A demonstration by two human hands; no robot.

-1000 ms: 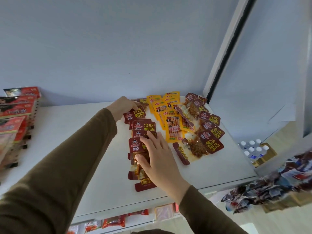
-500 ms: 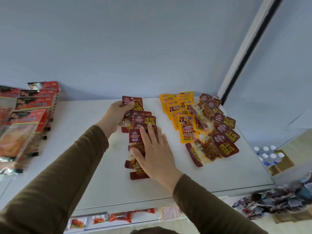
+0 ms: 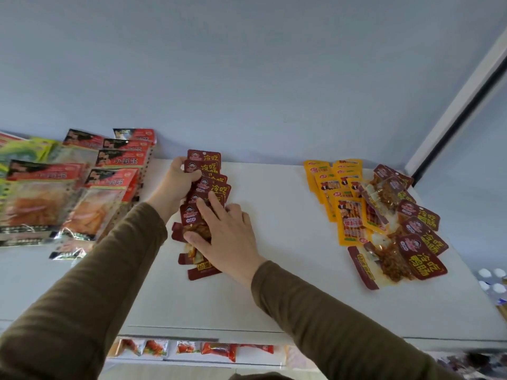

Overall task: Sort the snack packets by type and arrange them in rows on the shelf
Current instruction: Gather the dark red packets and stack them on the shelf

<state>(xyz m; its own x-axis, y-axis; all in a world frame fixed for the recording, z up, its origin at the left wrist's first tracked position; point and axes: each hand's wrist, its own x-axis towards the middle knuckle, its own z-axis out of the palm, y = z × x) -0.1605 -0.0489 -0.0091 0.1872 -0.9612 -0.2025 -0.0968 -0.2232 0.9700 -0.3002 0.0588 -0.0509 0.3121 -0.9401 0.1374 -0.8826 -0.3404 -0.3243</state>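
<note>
A row of overlapping dark red snack packets (image 3: 210, 185) lies on the white shelf (image 3: 279, 283), left of centre. My left hand (image 3: 179, 185) grips the far end of this row, thumb over the top packets. My right hand (image 3: 229, 237) lies flat on the near end of the row, fingers spread, pressing the packets down. To the right lie a row of yellow packets (image 3: 343, 201) and a loose line of more dark red packets (image 3: 411, 237) beside them, some overlapping the yellow ones.
Larger red and clear packets (image 3: 93, 193) and green ones (image 3: 19, 152) lie at the shelf's left. A blue wall stands behind. A lower shelf with small red packets (image 3: 216, 349) shows below the front edge. Bottle caps (image 3: 491, 278) are at the lower right.
Both hands have slid the dark red row to the left, away from the yellow packets. A wide gap of bare shelf now separates the two groups. The view has turned left.
</note>
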